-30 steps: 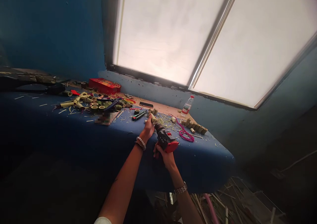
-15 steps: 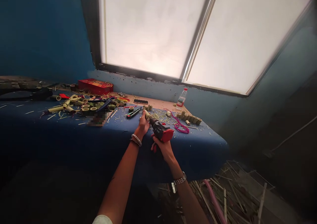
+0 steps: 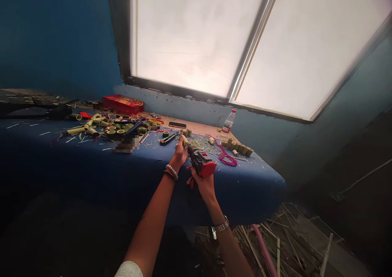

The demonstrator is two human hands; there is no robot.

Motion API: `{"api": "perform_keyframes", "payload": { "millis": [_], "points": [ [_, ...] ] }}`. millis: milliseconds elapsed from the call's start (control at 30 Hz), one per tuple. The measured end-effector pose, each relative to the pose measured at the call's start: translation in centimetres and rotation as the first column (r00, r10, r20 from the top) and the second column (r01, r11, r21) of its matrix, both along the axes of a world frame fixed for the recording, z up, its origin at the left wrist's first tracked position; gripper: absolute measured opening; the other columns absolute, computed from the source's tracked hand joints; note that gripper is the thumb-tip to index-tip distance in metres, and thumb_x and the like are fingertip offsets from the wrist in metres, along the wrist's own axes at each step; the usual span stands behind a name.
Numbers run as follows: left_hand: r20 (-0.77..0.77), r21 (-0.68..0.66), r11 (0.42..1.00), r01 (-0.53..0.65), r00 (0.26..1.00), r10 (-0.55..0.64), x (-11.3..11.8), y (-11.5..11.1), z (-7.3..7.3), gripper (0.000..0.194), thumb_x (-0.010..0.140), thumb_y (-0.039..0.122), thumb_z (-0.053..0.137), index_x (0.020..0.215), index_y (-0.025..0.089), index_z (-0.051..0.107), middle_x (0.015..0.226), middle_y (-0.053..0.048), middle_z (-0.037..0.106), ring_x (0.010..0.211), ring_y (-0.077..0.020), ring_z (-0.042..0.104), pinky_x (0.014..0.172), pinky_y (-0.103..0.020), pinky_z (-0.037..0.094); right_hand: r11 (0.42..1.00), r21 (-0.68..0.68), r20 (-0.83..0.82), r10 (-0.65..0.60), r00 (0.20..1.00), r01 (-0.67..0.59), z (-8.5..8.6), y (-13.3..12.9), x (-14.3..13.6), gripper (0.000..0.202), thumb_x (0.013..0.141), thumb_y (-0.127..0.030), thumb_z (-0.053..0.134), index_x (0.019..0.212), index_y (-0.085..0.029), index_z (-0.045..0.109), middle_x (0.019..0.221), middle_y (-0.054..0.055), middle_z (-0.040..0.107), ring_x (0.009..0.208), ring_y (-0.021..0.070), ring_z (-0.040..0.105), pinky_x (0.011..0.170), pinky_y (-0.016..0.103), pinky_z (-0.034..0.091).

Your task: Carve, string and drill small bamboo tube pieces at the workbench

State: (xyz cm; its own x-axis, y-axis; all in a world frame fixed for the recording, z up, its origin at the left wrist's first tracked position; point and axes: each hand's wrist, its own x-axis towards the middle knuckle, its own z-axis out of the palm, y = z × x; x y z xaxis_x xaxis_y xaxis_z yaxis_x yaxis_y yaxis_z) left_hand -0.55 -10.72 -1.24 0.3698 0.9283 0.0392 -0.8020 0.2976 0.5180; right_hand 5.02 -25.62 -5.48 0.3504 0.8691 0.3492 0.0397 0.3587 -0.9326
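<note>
My right hand point(image 3: 200, 183) is wrapped round the grip of a black and red cordless drill point(image 3: 202, 162), which points away and to the left. In my left hand point(image 3: 179, 152) is a short piece of bamboo point(image 3: 185, 141), held at the drill's front end. Whether the bit is inside the bamboo I cannot tell. Just beyond my left hand lie a utility knife point(image 3: 169, 138) and a few small bamboo rings. A loop of purple cord point(image 3: 227, 158) rests to the right of the drill.
Bamboo pieces and tools are heaped on the blue-covered table point(image 3: 147, 156) at left, before a red box point(image 3: 123, 104). A phone point(image 3: 177, 124), a water bottle point(image 3: 228, 122) and a row of bamboo rings point(image 3: 240, 148) sit farther back. Bamboo strips point(image 3: 290, 244) litter the floor.
The whole view has shifted slightly, so the table and its things appear a little farther right. Both hands keep their hold on the drill and the bamboo piece.
</note>
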Motion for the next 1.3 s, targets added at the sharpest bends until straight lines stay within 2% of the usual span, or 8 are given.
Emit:
{"api": "perform_keyframes", "payload": {
  "millis": [133, 300, 533, 733, 833, 967, 1067, 1300],
  "points": [
    [-0.007, -0.045, 0.999, 0.005, 1.0, -0.005, 0.0, 0.06, 0.22, 0.035, 0.101, 0.045, 0.058, 0.077, 0.02, 0.055, 0.065, 0.002, 0.053, 0.058, -0.0124, 0.048, 0.062, -0.024, 0.043, 0.999, -0.022, -0.043, 0.027, 0.999, -0.028, 0.17, -0.22, 0.28, 0.047, 0.077, -0.057, 0.08, 0.098, -0.021, 0.059, 0.091, 0.008, 0.074, 0.047, 0.0191, 0.064, 0.039, 0.033, 0.049],
    [0.03, -0.054, 0.999, -0.003, 1.0, 0.005, 0.06, -0.08, 0.3, 0.034, 0.099, 0.045, 0.062, 0.077, 0.02, 0.056, 0.064, 0.002, 0.053, 0.059, -0.0134, 0.049, 0.065, -0.025, 0.045, 0.998, -0.051, -0.05, 0.036, 0.998, -0.038, 0.62, -0.41, 0.61, 0.044, 0.071, -0.05, 0.087, 0.091, -0.021, 0.061, 0.081, 0.004, 0.072, 0.049, 0.0183, 0.063, 0.043, 0.032, 0.051],
    [0.002, -0.04, 0.999, 0.008, 1.0, -0.008, -0.02, -0.34, 0.46, 0.035, 0.101, 0.047, 0.058, 0.078, 0.02, 0.055, 0.063, 0.002, 0.054, 0.058, -0.0126, 0.05, 0.06, -0.024, 0.042, 0.998, -0.044, -0.14, 0.049, 0.989, -0.056, 0.2, -0.28, 0.21, 0.056, 0.073, -0.055, 0.083, 0.108, -0.019, 0.057, 0.095, 0.009, 0.078, 0.046, 0.0167, 0.063, 0.043, 0.031, 0.05],
    [0.027, -0.039, 0.999, -0.015, 1.0, 0.016, -0.16, -0.36, 0.44, 0.035, 0.098, 0.048, 0.063, 0.079, 0.021, 0.053, 0.065, 0.002, 0.054, 0.059, -0.012, 0.052, 0.06, -0.023, 0.044, 0.997, -0.05, -0.184, 0.045, 0.982, -0.055, 0.44, -0.57, 0.01, 0.053, 0.075, -0.055, 0.081, 0.109, -0.021, 0.058, 0.096, 0.007, 0.079, 0.045, 0.0164, 0.062, 0.044, 0.031, 0.051],
    [0.018, -0.021, 1.0, 0.008, 1.0, -0.008, -0.18, -0.22, 0.35, 0.037, 0.1, 0.048, 0.06, 0.076, 0.021, 0.051, 0.063, 0.002, 0.053, 0.058, -0.0116, 0.051, 0.058, -0.023, 0.044, 0.995, -0.055, -0.195, 0.065, 0.979, -0.077, 0.59, -0.55, 0.31, 0.051, 0.071, -0.053, 0.085, 0.102, -0.02, 0.063, 0.094, 0.006, 0.077, 0.047, 0.0171, 0.063, 0.042, 0.032, 0.049],
    [0.042, -0.023, 1.0, 0.006, 0.999, -0.005, -0.14, 0.06, 0.09, 0.033, 0.101, 0.045, 0.059, 0.08, 0.021, 0.052, 0.065, 0.002, 0.055, 0.059, -0.0119, 0.052, 0.059, -0.023, 0.044, 0.996, -0.061, -0.208, 0.057, 0.976, -0.071, 0.53, -0.3, 0.61, 0.048, 0.064, -0.05, 0.091, 0.09, -0.02, 0.064, 0.08, 0.002, 0.073, 0.046, 0.0166, 0.061, 0.04, 0.03, 0.047],
    [0.044, -0.023, 1.0, 0.01, 0.999, -0.009, -0.1, 0.22, -0.09, 0.032, 0.104, 0.042, 0.053, 0.081, 0.02, 0.053, 0.065, 0.002, 0.055, 0.059, -0.0122, 0.053, 0.06, -0.023, 0.045, 0.996, -0.048, -0.217, 0.063, 0.974, -0.075, 0.46, -0.21, 0.5, 0.046, 0.067, -0.048, 0.091, 0.092, -0.02, 0.064, 0.078, 0.001, 0.072, 0.046, 0.0163, 0.061, 0.041, 0.03, 0.048],
    [0.042, 0.003, 1.0, -0.005, 0.999, 0.005, -0.08, 0.39, -0.18, 0.035, 0.104, 0.043, 0.054, 0.077, 0.021, 0.049, 0.065, 0.002, 0.053, 0.059, -0.0123, 0.051, 0.059, -0.024, 0.045, 0.997, -0.052, -0.194, 0.041, 0.98, -0.052, 0.27, -0.09, 0.03, 0.044, 0.069, -0.048, 0.089, 0.088, -0.02, 0.061, 0.076, 0.0, 0.07, 0.047, 0.0156, 0.063, 0.042, 0.028, 0.048]
  ]
}}
